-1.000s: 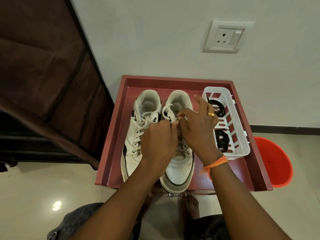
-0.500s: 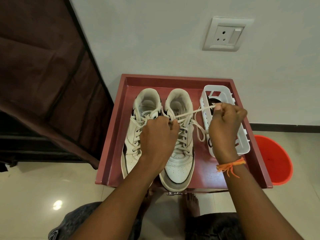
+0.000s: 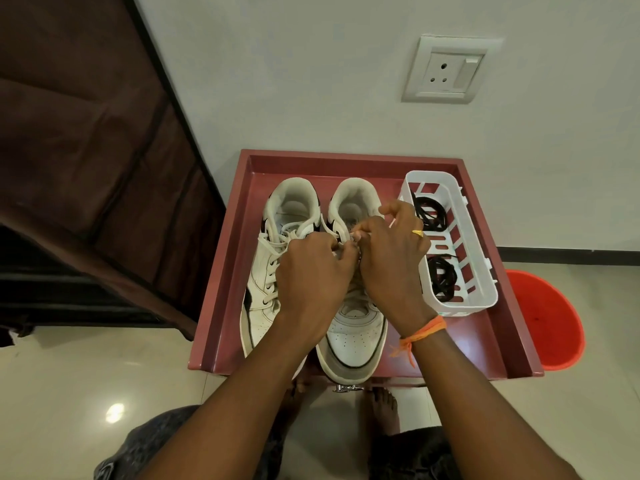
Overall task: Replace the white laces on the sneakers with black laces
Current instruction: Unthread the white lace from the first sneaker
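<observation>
Two white sneakers are set side by side on the red tabletop point(image 3: 485, 344), toes toward the near edge. Over the right sneaker point(image 3: 353, 337), the left hand point(image 3: 313, 271) and the right hand point(image 3: 394, 261) are brought together, and its white lace point(image 3: 341, 241) is pinched in the grip of each at the upper eyelets, just far of the knuckles. The left sneaker point(image 3: 266, 271) is seen fully laced. Black laces point(image 3: 441, 277) are coiled in the white basket point(image 3: 485, 271), just right of the right hand.
</observation>
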A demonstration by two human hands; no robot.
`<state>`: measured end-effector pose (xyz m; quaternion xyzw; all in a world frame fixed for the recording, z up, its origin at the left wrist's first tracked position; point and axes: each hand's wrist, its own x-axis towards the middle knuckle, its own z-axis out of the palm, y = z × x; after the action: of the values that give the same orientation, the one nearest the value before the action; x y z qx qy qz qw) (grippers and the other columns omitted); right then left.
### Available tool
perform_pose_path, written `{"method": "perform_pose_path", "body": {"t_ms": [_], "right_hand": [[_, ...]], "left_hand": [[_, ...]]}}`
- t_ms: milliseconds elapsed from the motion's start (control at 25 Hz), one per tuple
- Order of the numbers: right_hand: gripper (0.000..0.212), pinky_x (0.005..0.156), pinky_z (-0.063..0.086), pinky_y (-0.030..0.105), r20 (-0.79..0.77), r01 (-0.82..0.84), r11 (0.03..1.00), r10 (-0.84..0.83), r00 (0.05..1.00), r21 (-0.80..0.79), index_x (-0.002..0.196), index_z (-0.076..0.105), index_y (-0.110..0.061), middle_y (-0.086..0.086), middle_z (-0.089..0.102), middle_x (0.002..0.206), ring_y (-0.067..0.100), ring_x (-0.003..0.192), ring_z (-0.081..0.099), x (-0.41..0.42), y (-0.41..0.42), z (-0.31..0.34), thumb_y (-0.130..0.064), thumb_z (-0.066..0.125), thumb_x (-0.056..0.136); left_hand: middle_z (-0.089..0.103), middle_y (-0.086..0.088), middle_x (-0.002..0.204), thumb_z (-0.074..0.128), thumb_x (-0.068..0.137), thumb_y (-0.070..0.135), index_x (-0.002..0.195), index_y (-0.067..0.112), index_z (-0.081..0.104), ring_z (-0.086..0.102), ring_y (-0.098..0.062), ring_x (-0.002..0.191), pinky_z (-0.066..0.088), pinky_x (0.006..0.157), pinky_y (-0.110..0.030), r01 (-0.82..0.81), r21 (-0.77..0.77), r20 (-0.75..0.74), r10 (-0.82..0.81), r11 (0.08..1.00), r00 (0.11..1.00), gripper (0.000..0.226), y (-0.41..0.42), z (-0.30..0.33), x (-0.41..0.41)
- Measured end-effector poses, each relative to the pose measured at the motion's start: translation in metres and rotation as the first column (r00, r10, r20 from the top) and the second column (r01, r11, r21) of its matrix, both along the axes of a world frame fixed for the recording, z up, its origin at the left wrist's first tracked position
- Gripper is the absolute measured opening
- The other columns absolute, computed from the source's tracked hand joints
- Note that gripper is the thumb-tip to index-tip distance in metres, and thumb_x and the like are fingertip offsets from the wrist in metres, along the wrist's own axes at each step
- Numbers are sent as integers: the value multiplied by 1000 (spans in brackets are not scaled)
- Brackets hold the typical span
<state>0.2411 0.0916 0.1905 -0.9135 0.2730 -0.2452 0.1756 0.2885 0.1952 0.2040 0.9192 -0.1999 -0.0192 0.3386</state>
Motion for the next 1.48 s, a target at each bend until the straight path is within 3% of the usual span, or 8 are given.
{"method": "perform_pose_path", "body": {"t_ms": [200, 280, 680, 800, 1000, 1160, 1320, 1480], "right_hand": [[14, 85, 45, 18, 372, 16, 968, -112, 922, 252, 90, 59, -12, 16, 44, 115, -5, 96, 42, -4, -19, 10, -11, 46, 94], [20, 88, 51, 31, 442, 63, 877, -301, 845, 477, 90, 56, -23, 12, 55, 108, 3, 97, 58, -8, -39, 18, -26, 37, 97], [28, 63, 57, 48, 3, 127, 871, -146, 989, 474, 62, 63, -8, 6, 67, 65, 28, 58, 64, -32, -58, 22, -27, 48, 75], [22, 62, 56, 36, -161, 141, 899, -80, 984, 415, 60, 66, -15, 1, 69, 63, 22, 60, 68, -38, -53, 27, -21, 55, 79], [52, 84, 44, 16, 111, -325, 939, 314, 943, 107, 130, 60, -12, 7, 60, 112, 17, 101, 56, -21, -50, 14, 8, 46, 84], [28, 86, 54, 34, 160, -413, 906, 396, 904, 95, 113, 71, -8, 3, 69, 112, 18, 100, 66, -17, -54, 5, -3, 56, 89], [22, 88, 50, 16, 228, -415, 875, 364, 903, 249, 108, 72, -9, -6, 70, 105, -1, 97, 63, -19, -55, 3, -3, 60, 90], [34, 89, 41, 4, 204, -368, 841, 310, 929, 396, 120, 68, -12, -6, 67, 113, -1, 104, 61, -19, -57, 5, 3, 59, 90]], "left_hand": [[52, 3, 48, 58, 87, 41, 59, 17, 62, 53, -14, 49, 33, 47, -25, -10, -19, -39, 9, 1000, 999, 37, 1, 2, 0], [50, 3, 45, 59, 87, 41, 56, 16, 60, 51, -13, 46, 35, 46, -25, -7, -30, -47, 6, 1000, 999, 39, 2, 1, 1], [60, -1, 101, 56, 96, 17, 118, 15, 64, 65, -25, 75, 54, 59, -38, 332, 116, 297, -351, 936, 888, 24, -3, 1, -1], [60, 4, 93, 56, 96, 18, 105, 14, 69, 61, -17, 81, 52, 70, -39, 344, -23, 165, -336, 939, 927, 16, -2, -3, 3], [41, 12, 50, 65, 90, 13, 79, 11, 69, 42, -6, 51, 48, 63, -30, 239, -313, -86, -278, 919, 957, 11, -10, -1, 7], [46, 6, 52, 63, 89, 10, 73, 8, 63, 42, -10, 47, 41, 48, -25, 24, -480, -407, -247, 877, 879, 16, -4, 8, 11], [48, -9, 58, 53, 86, 6, 66, 8, 54, 35, -10, 39, 25, 39, -20, -301, -562, -656, -193, 770, 730, 20, 1, 24, 14], [53, 8, 85, 63, 91, 27, 97, 18, 66, 50, -1, 63, 40, 53, -18, 22, -256, 24, -17, 966, 1000, 12, -1, 19, 1]]}}
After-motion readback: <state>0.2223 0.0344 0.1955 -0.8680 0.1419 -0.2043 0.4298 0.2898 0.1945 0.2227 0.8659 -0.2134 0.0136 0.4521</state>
